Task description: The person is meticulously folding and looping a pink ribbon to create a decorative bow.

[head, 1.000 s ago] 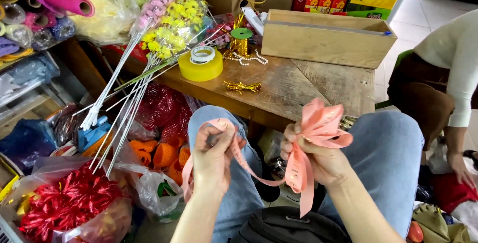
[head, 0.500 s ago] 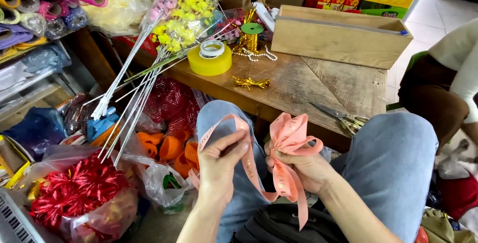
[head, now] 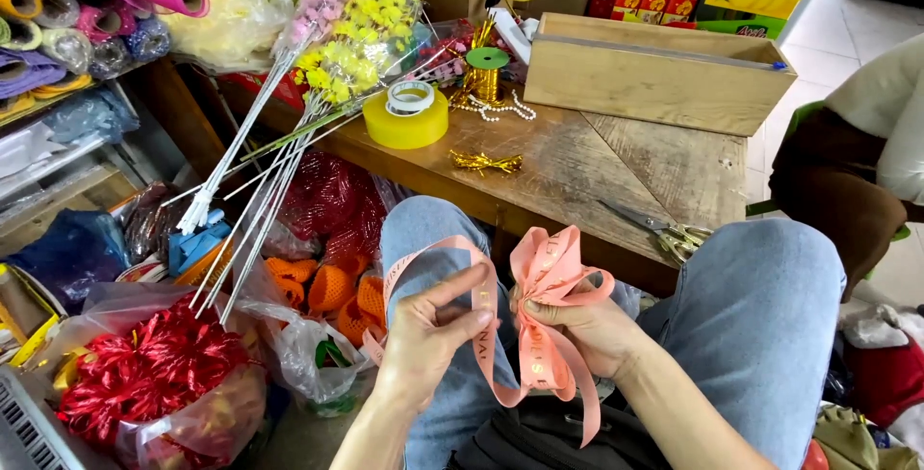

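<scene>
I sit with my knees under a low wooden table (head: 616, 167). My right hand (head: 587, 330) pinches the gathered loops of a salmon-pink ribbon bow (head: 549, 268) at its middle. My left hand (head: 433, 335) holds the loose strand of the same pink ribbon (head: 423, 263), which arcs up from that hand and over toward the bow. A ribbon tail hangs below my right hand to my lap. Both hands are close together above my jeans.
On the table lie scissors (head: 664, 232), a gold bow (head: 484, 161), a yellow tape roll (head: 406, 119), a gold ribbon spool (head: 486, 71) and a long wooden box (head: 654, 71). Artificial flower stems (head: 279, 143) lean left. Bags of red bows (head: 144, 374) sit on the floor. Another person (head: 866, 162) sits right.
The bow has shifted left and lower in my right hand. My left hand has drawn the loose strand in closer, its loop arcing higher. The view has tilted up slightly.
</scene>
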